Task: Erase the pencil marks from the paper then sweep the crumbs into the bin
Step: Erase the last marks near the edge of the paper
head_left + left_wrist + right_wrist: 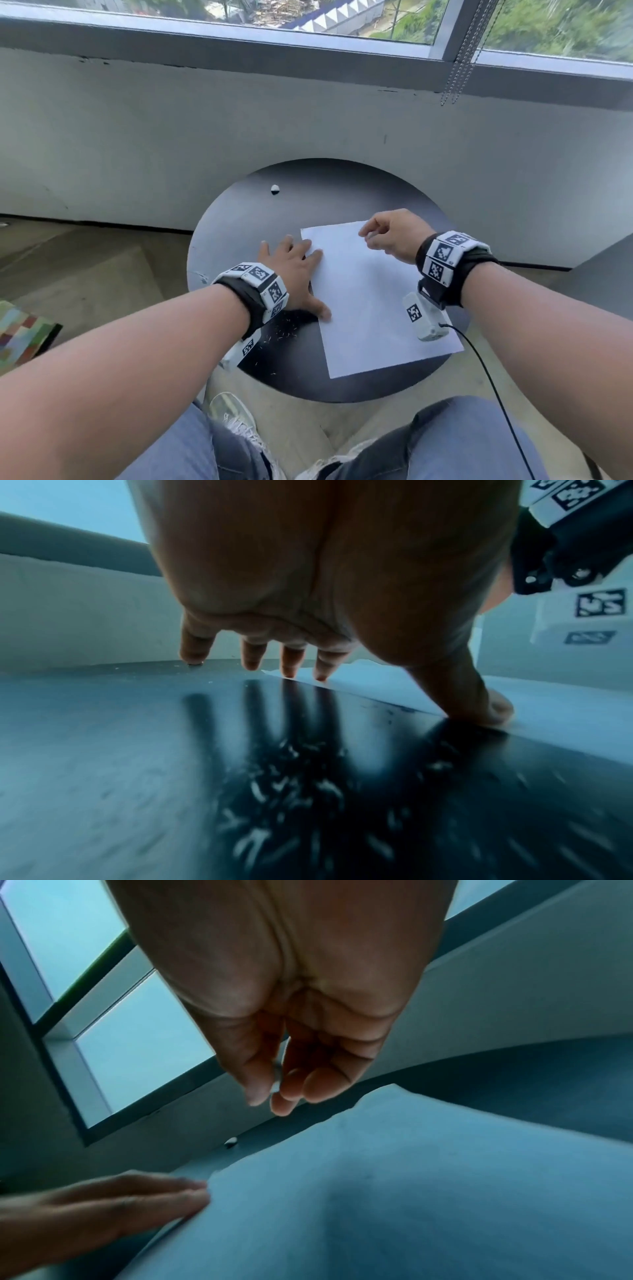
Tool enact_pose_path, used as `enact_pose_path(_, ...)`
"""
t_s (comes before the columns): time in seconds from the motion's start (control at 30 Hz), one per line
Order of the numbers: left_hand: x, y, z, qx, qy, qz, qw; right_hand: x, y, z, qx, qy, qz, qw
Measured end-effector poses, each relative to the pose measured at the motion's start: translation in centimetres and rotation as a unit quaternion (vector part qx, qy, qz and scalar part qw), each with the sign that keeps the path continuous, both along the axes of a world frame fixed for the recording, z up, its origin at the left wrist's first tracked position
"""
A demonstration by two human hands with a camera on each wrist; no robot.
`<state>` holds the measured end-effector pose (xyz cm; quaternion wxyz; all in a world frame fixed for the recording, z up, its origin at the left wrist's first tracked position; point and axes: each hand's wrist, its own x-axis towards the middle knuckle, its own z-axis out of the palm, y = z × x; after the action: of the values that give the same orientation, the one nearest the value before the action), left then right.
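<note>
A white sheet of paper [370,301] [411,1191] lies on a round black table [239,219]; no pencil marks show on it. My left hand [291,270] [308,588] is spread flat. Its fingertips [287,666] and thumb press the paper's left edge [548,715]. Pale eraser crumbs [284,334] [291,791] lie scattered on the table just beneath and behind that hand. My right hand [387,236] [291,1042] hovers over the paper's far edge with curled fingers, pinching a small white eraser [276,1079], mostly hidden.
A small white-and-black object [275,189] [231,1142] sits at the table's far left. A grey wall and window sill run behind, with bead chains [459,68] hanging. A colourful item [20,335] lies on the floor at left. My knees are below the table.
</note>
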<state>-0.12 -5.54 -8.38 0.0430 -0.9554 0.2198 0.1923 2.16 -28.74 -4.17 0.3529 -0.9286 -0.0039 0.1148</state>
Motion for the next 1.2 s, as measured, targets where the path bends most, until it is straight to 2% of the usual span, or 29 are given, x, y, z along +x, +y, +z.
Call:
enact_pose_path(0.1, 0.7, 0.0, 0.4, 0.005, 0.021, -0.015, 1.000, 0.0, 1.7, -0.4, -0.049, 0.042, 0.058, 0.996)
enact_pose_path(0.2, 0.9, 0.0, 0.7, -0.017, 0.017, 0.006, 1.000, 0.1, 3.2, -0.7, -0.123, 0.032, 0.072, 0.989)
enact_pose_path(0.37, 0.9, 0.4, -0.3, -0.024, 0.022, 0.024, 0.999, 1.0, 5.9, -1.1, -0.110, 0.039, 0.070, 0.991)
enact_pose_path(0.53, 1.1, 0.7, -0.8, -0.026, 0.018, 0.014, 0.999, 2.5, 8.2, -1.6, -0.204, 0.022, 0.092, 0.974)
enact_pose_path(0.67, 1.3, 0.7, -0.7, -0.023, 0.018, -0.001, 1.000, 2.4, 8.4, -1.9, -0.209, 0.021, 0.103, 0.972)
enact_pose_path(0.77, 1.4, 0.6, -0.7, -0.019, 0.020, -0.002, 1.000, 0.5, 7.7, -2.2, -0.194, 0.034, 0.146, 0.970)
enact_pose_path(0.93, 1.4, 0.5, -0.9, -0.013, 0.018, -0.007, 1.000, -1.7, 7.2, -1.8, -0.222, 0.060, 0.254, 0.939)
enact_pose_path(1.0, 1.4, 0.5, -0.9, -0.014, 0.027, -0.003, 1.000, -0.7, 7.5, -1.6, -0.230, 0.047, 0.234, 0.943)
enact_pose_path(1.1, 1.4, 0.5, -0.9, -0.016, 0.035, 0.005, 0.999, 1.7, 8.2, -1.7, -0.224, 0.019, 0.161, 0.961)
enact_pose_path(1.2, 1.4, 0.5, -0.9, -0.015, 0.043, 0.012, 0.999, 2.8, 8.5, -1.8, -0.225, 0.010, 0.141, 0.964)
